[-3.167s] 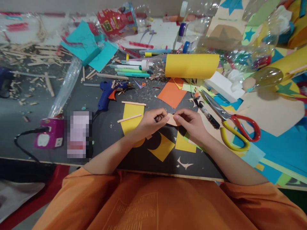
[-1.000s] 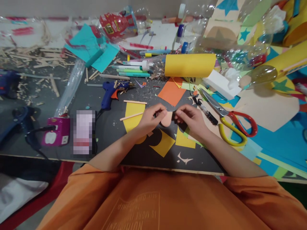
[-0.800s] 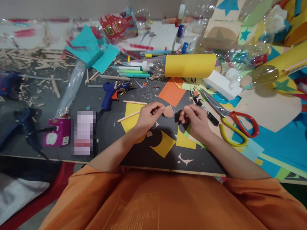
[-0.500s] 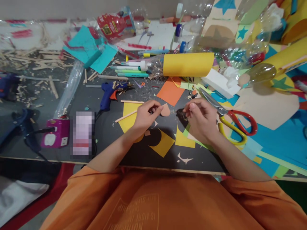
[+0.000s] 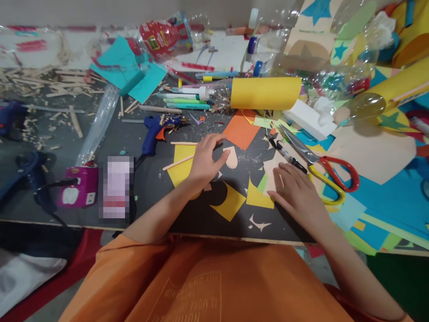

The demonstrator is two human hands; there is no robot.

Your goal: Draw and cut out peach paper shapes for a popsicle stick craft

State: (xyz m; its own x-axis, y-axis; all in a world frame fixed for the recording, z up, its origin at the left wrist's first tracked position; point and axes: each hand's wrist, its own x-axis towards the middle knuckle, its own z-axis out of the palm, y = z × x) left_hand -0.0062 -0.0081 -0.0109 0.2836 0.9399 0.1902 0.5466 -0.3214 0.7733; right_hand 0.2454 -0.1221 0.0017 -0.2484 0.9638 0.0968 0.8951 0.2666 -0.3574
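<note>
A small peach paper piece with one rounded end (image 5: 231,157) lies on the dark table, just right of my left hand (image 5: 207,157). That hand is open, its thumb and fingers apart beside the piece. Under and left of it lies yellow paper (image 5: 182,154) with two thin sticks, one of them a wooden stick (image 5: 179,163). My right hand (image 5: 296,190) is open and spread over a larger peach paper sheet (image 5: 272,170), near a black pen (image 5: 284,151). Beyond its fingers are scissors (image 5: 310,156) with red and yellow handles.
A blue glue gun (image 5: 152,134) lies left of my hands, near a blurred-out phone-like object (image 5: 116,188) and a purple socket box (image 5: 78,187). Behind are markers (image 5: 186,100), a bottle in yellow paper (image 5: 266,93) and orange paper (image 5: 241,129). Cut yellow scraps (image 5: 229,200) lie in front.
My left hand has let go of the small peach piece, which now rests on the table. My right hand has moved right and toward me, opening over the peach sheet.
</note>
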